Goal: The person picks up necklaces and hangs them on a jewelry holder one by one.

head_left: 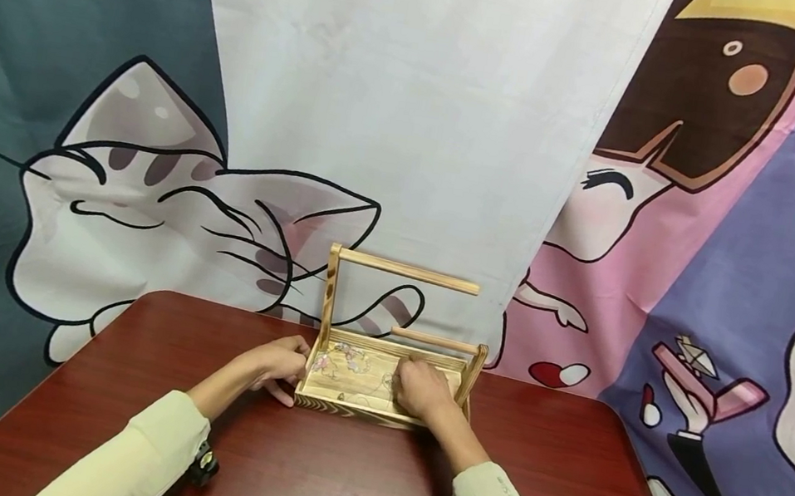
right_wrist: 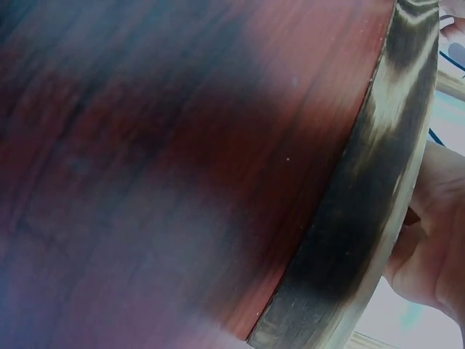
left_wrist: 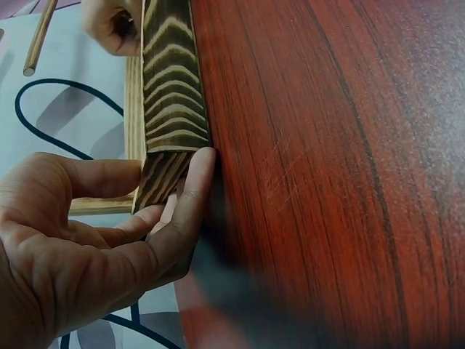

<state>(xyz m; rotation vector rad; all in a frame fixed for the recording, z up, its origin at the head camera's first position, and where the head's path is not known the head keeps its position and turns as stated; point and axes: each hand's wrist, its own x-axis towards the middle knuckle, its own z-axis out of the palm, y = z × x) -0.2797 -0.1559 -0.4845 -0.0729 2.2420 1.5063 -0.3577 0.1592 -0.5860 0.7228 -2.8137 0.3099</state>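
A wooden jewelry stand [head_left: 375, 415], a shallow tray with upright posts and horizontal bars, sits on the table. My left hand [head_left: 282, 363] grips the tray's left end; in the left wrist view, the thumb and fingers of the left hand [left_wrist: 94, 233] lie around its striped corner [left_wrist: 163, 174]. Over the right part of the tray floor, my right hand [head_left: 422, 387] reaches down with curled fingers. Its fingertips are hidden, so whatever it holds cannot be made out. Thin strands of jewelry [head_left: 389, 381] lie beside it. More small, beaded-looking jewelry [head_left: 350, 357] rests at the tray's left.
An upper bar [head_left: 409, 271] extends from the tall left post [head_left: 330, 289], and a lower bar [head_left: 434, 340] from the short right post [head_left: 474, 375]. The reddish-brown table [head_left: 308, 471] extends around the stand. A printed cartoon curtain [head_left: 400, 114] hangs behind.
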